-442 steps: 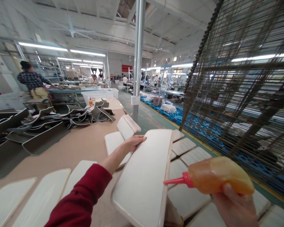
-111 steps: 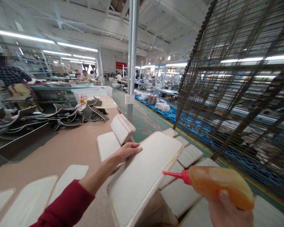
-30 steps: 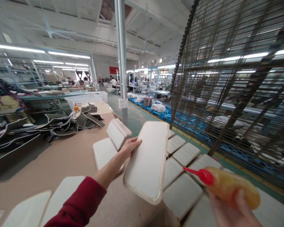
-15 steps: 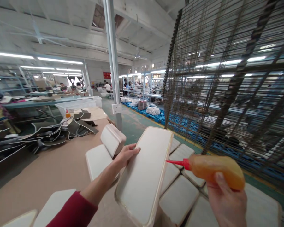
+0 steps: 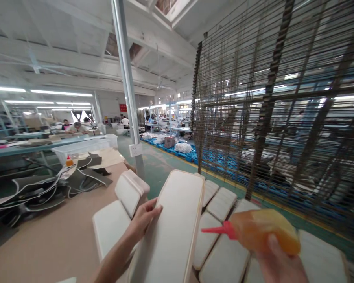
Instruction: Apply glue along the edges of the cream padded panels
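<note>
My left hand (image 5: 144, 218) grips the left edge of a long white panel with rounded corners (image 5: 172, 228), thumb on its face and fingers behind. The panel is tilted up toward me, and its rim looks yellowish and glossy. My right hand (image 5: 280, 261) is wrapped round a squeeze bottle of amber glue (image 5: 265, 232), held on its side. The bottle's red nozzle (image 5: 214, 230) points left, close to the panel's right edge; whether it touches I cannot tell. Similar white panels (image 5: 224, 251) lie in rows beneath the bottle.
More white panels (image 5: 110, 226) lean and lie on the brown table (image 5: 56, 243). Dark curved pieces with pale edges (image 5: 38, 190) are heaped at left, near a second glue bottle (image 5: 69, 160). A metal pole (image 5: 125, 74) and a wire rack (image 5: 238, 98) stand beyond. People work far back.
The camera view has tilted up and turned right, so the surroundings sit lower and further left. The bottle's nozzle has dropped lower along the panel's right edge. Both hands keep their hold.
</note>
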`<action>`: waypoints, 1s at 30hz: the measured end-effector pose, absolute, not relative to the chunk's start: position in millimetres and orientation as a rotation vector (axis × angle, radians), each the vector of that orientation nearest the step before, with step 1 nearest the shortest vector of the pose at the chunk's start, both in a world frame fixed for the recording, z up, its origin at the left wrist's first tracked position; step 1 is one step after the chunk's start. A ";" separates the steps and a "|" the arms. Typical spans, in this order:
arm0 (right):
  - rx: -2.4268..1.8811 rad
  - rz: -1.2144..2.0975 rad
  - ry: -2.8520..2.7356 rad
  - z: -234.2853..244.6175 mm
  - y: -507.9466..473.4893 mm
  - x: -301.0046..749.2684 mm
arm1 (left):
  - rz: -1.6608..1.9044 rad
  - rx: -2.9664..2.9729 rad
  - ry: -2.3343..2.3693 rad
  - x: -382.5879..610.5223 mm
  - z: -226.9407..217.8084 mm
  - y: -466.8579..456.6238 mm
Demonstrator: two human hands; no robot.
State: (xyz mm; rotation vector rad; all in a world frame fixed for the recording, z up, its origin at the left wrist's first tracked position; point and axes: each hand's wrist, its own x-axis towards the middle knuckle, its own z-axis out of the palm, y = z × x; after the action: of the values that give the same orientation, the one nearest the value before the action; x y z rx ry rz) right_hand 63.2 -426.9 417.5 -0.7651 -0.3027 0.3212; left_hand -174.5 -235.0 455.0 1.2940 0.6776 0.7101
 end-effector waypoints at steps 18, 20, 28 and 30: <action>-0.741 0.156 -0.377 456.6 -419.2 96.4 | 0.672 1.267 0.634 -191.0 477.0 -271.1; -0.752 0.178 -0.382 453.6 -420.5 89.8 | 0.681 1.259 0.640 -190.5 475.4 -269.4; -0.792 0.322 -0.304 438.8 -425.3 73.6 | 0.668 1.281 0.602 -189.0 470.6 -263.2; -0.813 0.350 -0.286 429.5 -425.7 70.7 | 0.676 1.292 0.600 -189.6 469.6 -262.0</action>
State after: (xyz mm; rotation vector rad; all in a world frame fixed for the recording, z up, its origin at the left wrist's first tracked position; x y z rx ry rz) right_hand 70.7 -425.7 429.5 -0.8130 -0.2856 0.3505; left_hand -189.6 -262.0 469.6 1.2924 0.5996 0.6764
